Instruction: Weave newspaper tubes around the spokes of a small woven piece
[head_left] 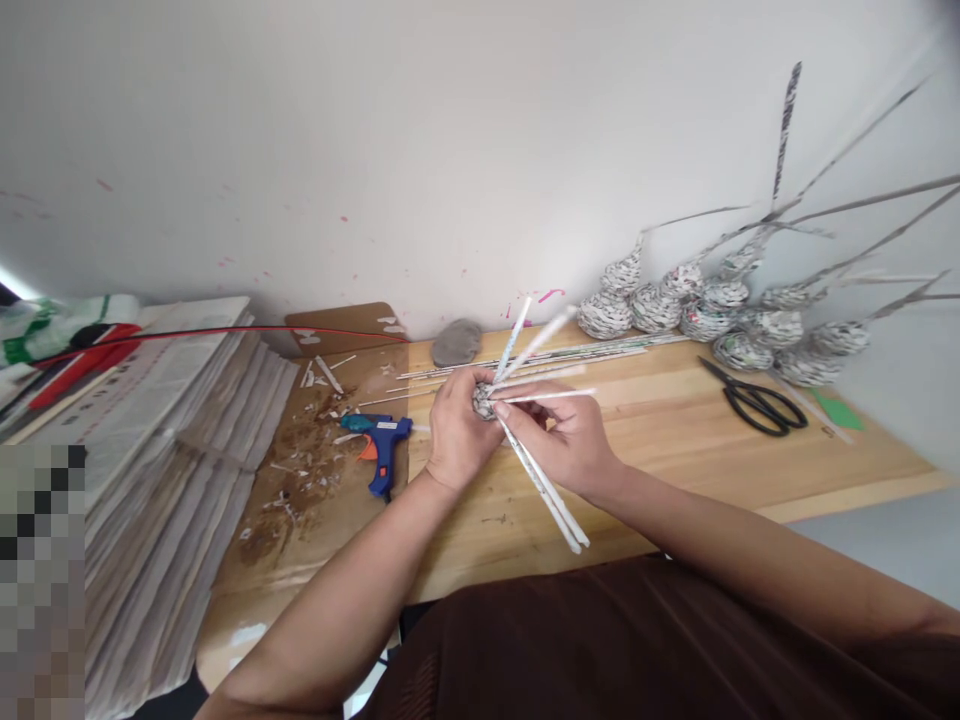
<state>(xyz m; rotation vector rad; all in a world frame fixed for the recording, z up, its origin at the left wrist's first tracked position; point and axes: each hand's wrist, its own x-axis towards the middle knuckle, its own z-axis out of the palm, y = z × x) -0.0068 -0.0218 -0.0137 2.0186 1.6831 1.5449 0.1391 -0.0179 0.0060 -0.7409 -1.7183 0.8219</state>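
Observation:
A small woven paper piece [484,401] is held over the middle of the wooden table, with several white paper sticks [536,480] fanning out of it up, right and down toward me. My left hand [459,425] is closed around the woven piece from the left. On the right, my right hand [562,435] pinches at the base of the sticks, thumb against the woven piece. Left of my left hand lies a blue glue gun [384,445] with an orange trigger. Long thin paper sticks [615,348] lie along the table behind my hands.
Woven paper gourd shapes [705,310] with long stems stand along the wall at the back right. Black scissors [757,400] and a green piece [838,410] lie before them. A grey stone-like lump [456,343] sits at the back. Stacked newspapers [180,450] rise on the left beside cardboard [300,500] with scraps.

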